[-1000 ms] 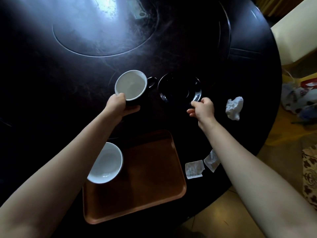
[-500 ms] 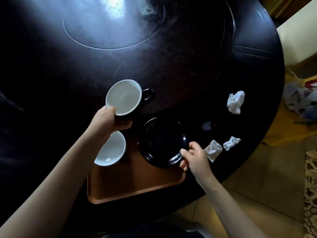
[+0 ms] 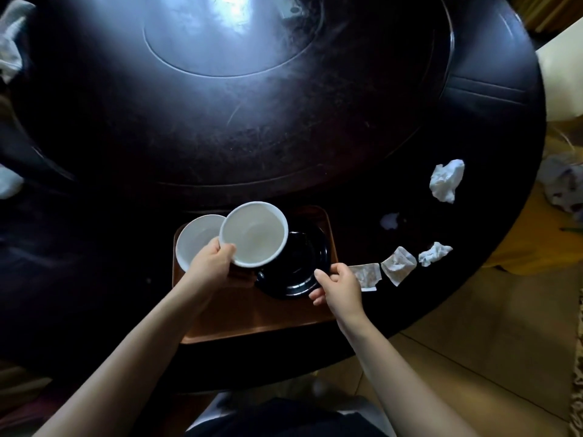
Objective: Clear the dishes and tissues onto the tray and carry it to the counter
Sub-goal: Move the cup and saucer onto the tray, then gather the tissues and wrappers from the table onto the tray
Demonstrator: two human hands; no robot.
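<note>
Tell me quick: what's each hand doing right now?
Left hand: closed on the rim of the cup, held above the tray.
Right hand: closed on the edge of the black saucer.

Single head-worn wide-angle view, looking steeply down from above the seated person's lap onto the near edge of the dark round table (image 3: 315, 127) and brown tray (image 3: 252, 316), close in.
</note>
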